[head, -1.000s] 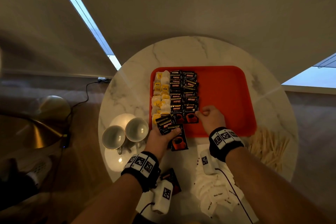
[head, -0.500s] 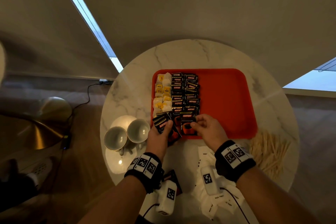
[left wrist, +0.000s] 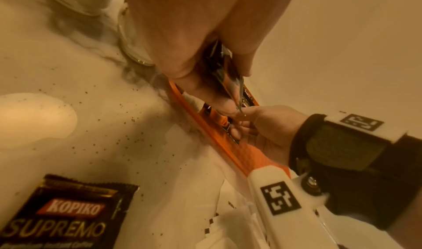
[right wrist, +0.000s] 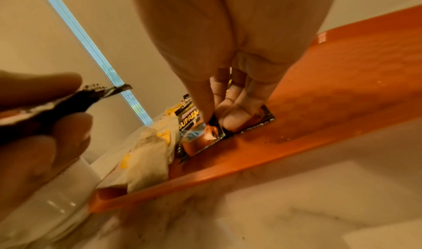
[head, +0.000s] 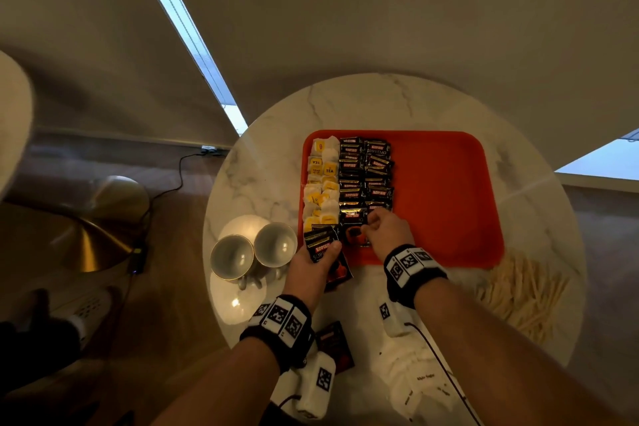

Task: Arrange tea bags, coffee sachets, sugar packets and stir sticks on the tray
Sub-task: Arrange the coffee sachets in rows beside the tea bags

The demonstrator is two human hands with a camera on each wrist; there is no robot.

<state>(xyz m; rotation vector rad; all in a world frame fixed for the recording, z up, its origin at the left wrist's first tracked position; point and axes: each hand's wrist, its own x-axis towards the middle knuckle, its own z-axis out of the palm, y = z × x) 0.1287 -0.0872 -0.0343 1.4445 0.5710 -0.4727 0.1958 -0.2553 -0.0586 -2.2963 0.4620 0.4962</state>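
A red tray (head: 442, 201) lies on the round marble table. Tea bags (head: 321, 183) fill its left column, and coffee sachets (head: 363, 176) lie in two columns beside them. My left hand (head: 311, 266) grips a small stack of black coffee sachets (head: 320, 242) over the tray's near left corner. My right hand (head: 387, 230) pinches a coffee sachet (right wrist: 200, 137) with thumb and curled fingers. That sachet lies at the near end of the coffee columns. Stir sticks (head: 518, 290) lie in a heap on the table right of the tray. White sugar packets (head: 411, 380) lie under my right forearm.
Two white cups (head: 231, 256) stand on saucers left of the tray, close to my left hand. One loose coffee sachet (left wrist: 66, 215) lies on the table near the front edge. The tray's right half is bare red. A cable runs across the floor on the left.
My right hand went from the tray to the stack in my left hand and came back to the near end of the coffee columns. My left hand rose slightly toward the tray.
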